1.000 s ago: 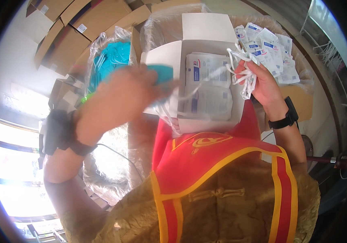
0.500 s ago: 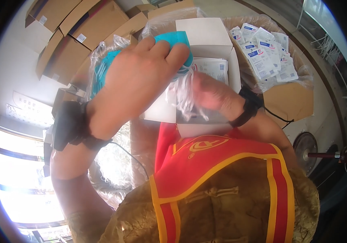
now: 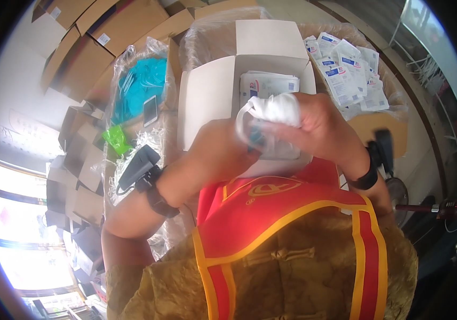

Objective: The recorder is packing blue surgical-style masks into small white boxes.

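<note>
In front of my chest, both hands work over an open white carton [image 3: 207, 96]. My right hand [image 3: 322, 120] is closed around a bunch of soft white cords [image 3: 276, 109], one of which hangs in a loop toward my left hand [image 3: 223, 146]. The left hand is bent inward with its fingertips blurred and partly hidden. A small patch of teal fabric [image 3: 256, 137] shows at those fingertips. Inside the carton, below the cords, lies a stack of flat white printed packets [image 3: 268, 82].
Left of the carton, a plastic-lined box holds teal pieces [image 3: 143, 80]; a phone [image 3: 150, 110], a green wrapper [image 3: 116, 140] and white strips [image 3: 153, 141] lie nearer. Loose white packets [image 3: 346, 80] fill a lined box at right. Brown cartons [image 3: 127, 26] stand at the far left.
My left hand has come down and right from over the teal box with the teal fabric. The right hand has risen slightly and moved right, now gripping the white cords.
</note>
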`<action>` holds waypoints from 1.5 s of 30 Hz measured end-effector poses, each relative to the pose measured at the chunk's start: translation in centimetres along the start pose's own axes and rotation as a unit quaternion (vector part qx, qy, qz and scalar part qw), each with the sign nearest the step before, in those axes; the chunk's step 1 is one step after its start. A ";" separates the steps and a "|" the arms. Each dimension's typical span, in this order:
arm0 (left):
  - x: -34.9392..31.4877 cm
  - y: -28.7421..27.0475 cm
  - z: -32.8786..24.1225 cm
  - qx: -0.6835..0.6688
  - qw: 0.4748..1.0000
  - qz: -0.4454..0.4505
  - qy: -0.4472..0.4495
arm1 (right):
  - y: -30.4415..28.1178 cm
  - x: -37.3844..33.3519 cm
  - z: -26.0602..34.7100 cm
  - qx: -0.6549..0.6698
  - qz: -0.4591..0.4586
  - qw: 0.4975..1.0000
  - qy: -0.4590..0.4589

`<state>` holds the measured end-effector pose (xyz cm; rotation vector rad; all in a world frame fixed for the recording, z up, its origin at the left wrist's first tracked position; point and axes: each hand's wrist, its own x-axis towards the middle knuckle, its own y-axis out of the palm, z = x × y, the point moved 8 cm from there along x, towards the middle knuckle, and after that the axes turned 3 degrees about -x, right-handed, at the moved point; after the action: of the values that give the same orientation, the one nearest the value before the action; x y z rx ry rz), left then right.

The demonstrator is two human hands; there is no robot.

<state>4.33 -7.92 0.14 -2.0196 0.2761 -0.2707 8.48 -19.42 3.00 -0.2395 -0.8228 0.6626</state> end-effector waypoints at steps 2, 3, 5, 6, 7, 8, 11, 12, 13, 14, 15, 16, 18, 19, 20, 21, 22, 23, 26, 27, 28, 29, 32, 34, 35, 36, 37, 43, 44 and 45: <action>-0.2 -0.1 0.3 0.021 1.000 0.014 -0.014 | 0.0 -0.1 0.7 -0.140 0.018 0.989 -0.042; -0.6 -0.1 0.8 0.045 0.998 0.032 -0.031 | 1.3 -0.4 1.7 -0.252 0.092 0.958 -0.102; -2.1 0.0 0.2 0.080 0.995 0.057 0.017 | 3.5 -1.3 2.9 -0.400 0.199 0.877 -0.176; -3.3 0.6 -0.7 0.114 0.987 0.085 0.078 | 3.6 -1.8 3.9 -0.401 0.203 0.875 -0.178; -4.2 0.0 -1.8 0.057 0.984 0.073 0.152 | 4.2 -2.8 4.5 -0.364 0.257 0.874 -0.193; -5.1 -0.5 -2.2 0.054 0.985 0.070 0.150 | 4.6 -3.7 5.3 -0.326 0.310 0.869 -0.207; -7.9 -3.2 -6.2 -0.007 0.966 0.097 0.239 | 3.1 -4.6 8.2 -0.151 0.376 0.907 -0.112; -8.7 -3.7 -7.0 0.012 0.957 0.141 0.252 | 2.3 -5.1 8.3 -0.153 0.375 0.908 -0.111; -9.2 -4.2 -6.4 0.029 0.945 0.184 0.267 | 1.0 -5.2 7.0 -0.127 0.381 0.915 -0.042; -9.5 -5.7 -2.1 -0.043 0.969 0.136 0.202 | -0.4 -5.8 5.6 -0.100 0.382 0.918 0.029; -10.2 -7.6 3.3 0.055 0.991 0.053 0.110 | -3.3 -7.2 1.8 -0.121 0.351 0.915 0.158; -12.1 -9.5 7.4 0.132 0.991 -0.003 -0.003 | -5.7 -9.7 -1.4 -0.130 0.317 0.897 0.278; -13.1 -9.4 10.7 0.001 0.986 -0.015 -0.164 | -7.5 -11.9 -4.3 -0.083 0.262 0.855 0.441; -11.8 -9.6 11.1 -0.156 0.960 -0.139 -0.189 | -6.6 -11.8 -5.1 0.013 0.201 0.872 0.446; -11.1 -9.3 11.8 -0.307 0.893 -0.257 -0.207 | -5.4 -11.4 -5.8 0.108 0.136 0.879 0.444; -9.3 -7.2 11.0 -0.352 0.894 -0.207 -0.184 | -4.1 -10.9 -6.1 0.136 0.129 0.860 0.474; -7.8 -5.0 10.4 -0.398 0.890 -0.159 -0.158 | -2.8 -10.7 -6.8 0.168 0.120 0.849 0.487; -6.4 -2.4 10.3 -0.442 0.876 -0.136 -0.140 | -1.9 -10.8 -7.1 0.224 0.056 0.850 0.474; -3.6 2.0 9.0 -0.526 0.836 -0.088 -0.131 | 0.6 -10.7 -6.8 0.400 -0.067 0.791 0.458; -3.5 2.9 8.5 -0.564 0.811 -0.063 -0.142 | 1.2 -10.9 -6.8 0.434 -0.079 0.768 0.464; -3.3 2.5 8.6 -0.565 0.809 -0.073 -0.142 | 1.2 -11.3 -7.1 0.432 -0.070 0.772 0.462; -3.1 1.9 8.9 -0.596 0.784 -0.088 -0.152 | 0.9 -11.9 -7.8 0.401 -0.035 0.795 0.454; -2.7 0.1 11.6 -0.652 0.725 -0.153 -0.164 | 0.7 -14.2 -10.1 0.420 -0.105 0.762 0.482; -2.4 -1.4 14.7 -0.672 0.686 -0.219 -0.174 | 0.1 -16.1 -11.7 0.419 -0.163 0.738 0.503; -2.2 -3.2 15.6 -0.631 0.716 -0.247 -0.168 | 0.0 -16.9 -12.9 0.420 -0.165 0.740 0.498; -2.4 -3.8 19.1 -0.616 0.699 -0.303 -0.204 | -0.2 -17.2 -13.2 0.415 -0.174 0.744 0.495; -1.7 -5.3 21.0 -0.634 0.680 -0.314 -0.192 | -0.1 -16.9 -13.0 0.420 -0.175 0.742 0.492; -2.8 -16.8 45.2 -0.638 0.577 -0.492 -0.132 | 1.4 -12.6 -11.7 0.430 -0.117 0.752 0.486; -1.7 -16.4 46.4 -0.644 0.575 -0.489 -0.127 | 1.6 -12.2 -11.3 0.419 -0.116 0.752 0.495; -2.1 -16.0 47.6 -0.552 0.589 -0.537 -0.244 | 1.7 -12.1 -11.1 0.396 -0.126 0.752 0.512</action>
<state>18.20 39.90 -6.69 -3.1295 -1.6092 -0.2696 10.00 -25.09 -12.43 0.2903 0.5216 0.4628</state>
